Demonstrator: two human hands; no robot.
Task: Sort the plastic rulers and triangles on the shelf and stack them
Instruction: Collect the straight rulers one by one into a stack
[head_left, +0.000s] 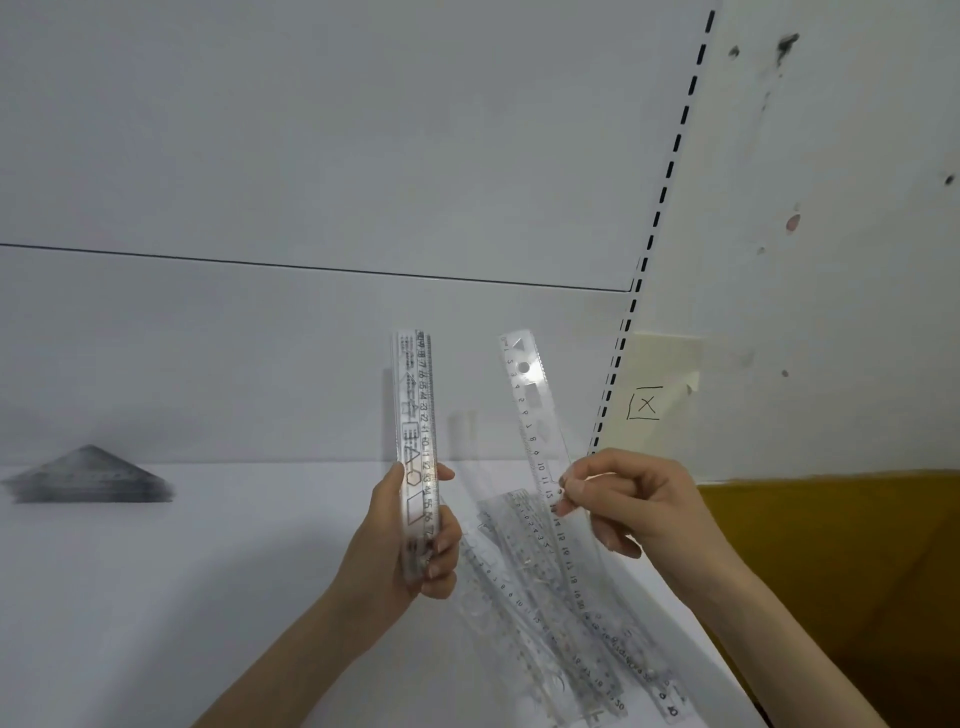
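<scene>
My left hand (410, 540) grips an upright bundle of clear plastic rulers (415, 410) above the white shelf (156, 571). My right hand (623, 499) pinches a single clear ruler (530, 405) near its middle, tilted slightly left, a short way right of the bundle. Several loose clear rulers (550, 613) lie overlapping on the shelf below and between my hands. A stack of clear triangles (88, 475) sits at the far left of the shelf against the back panel.
The white back panel (311, 156) rises behind the shelf. A slotted upright rail (654, 208) marks the shelf's right end. A taped note with a boxed X (647, 402) hangs on the wall beside it. A yellow-brown surface (831, 571) lies to the right.
</scene>
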